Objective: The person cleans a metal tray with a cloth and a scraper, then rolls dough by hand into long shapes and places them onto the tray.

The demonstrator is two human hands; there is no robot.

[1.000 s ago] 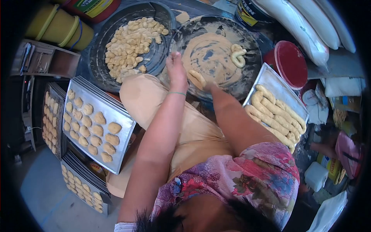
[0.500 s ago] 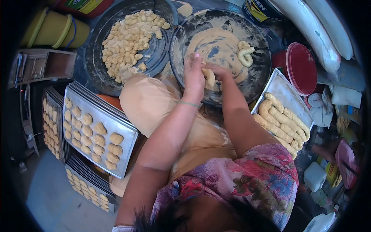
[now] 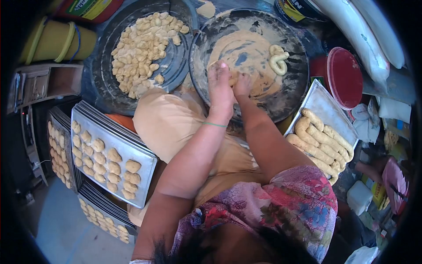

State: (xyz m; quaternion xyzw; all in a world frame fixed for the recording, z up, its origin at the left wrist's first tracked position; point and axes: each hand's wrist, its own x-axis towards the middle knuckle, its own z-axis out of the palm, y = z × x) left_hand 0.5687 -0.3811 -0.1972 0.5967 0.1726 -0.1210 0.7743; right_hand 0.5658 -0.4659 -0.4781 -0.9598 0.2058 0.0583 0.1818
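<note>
My left hand [image 3: 220, 84] and my right hand [image 3: 242, 85] are close together over the near left part of a round black basin [image 3: 303, 90] dusted with brown crumbs or flour. Between them shows a piece of dough [image 3: 233, 79], mostly hidden by my fingers. My left hand is closed against it, thumb uppermost; the right grips it from the other side. On the basin's right side lies a twisted dough rope [image 3: 278, 60]. A second black basin [image 3: 175, 75], to the left, has many small dough lumps [image 3: 140, 48] in it.
Stacked metal trays [image 3: 132, 152] with dough pieces stand at the left. At the right, another tray [image 3: 318, 96] bears thick dough ropes [image 3: 323, 138]. A red-lidded bucket [image 3: 345, 78] and a white sack [image 3: 360, 42] border the basin; a yellow-green bucket [image 3: 59, 42] stands at upper left.
My right hand has moved slightly left and closed around the dough, which is now more hidden. The left hand stays nearly in place. The view has shifted slightly.
</note>
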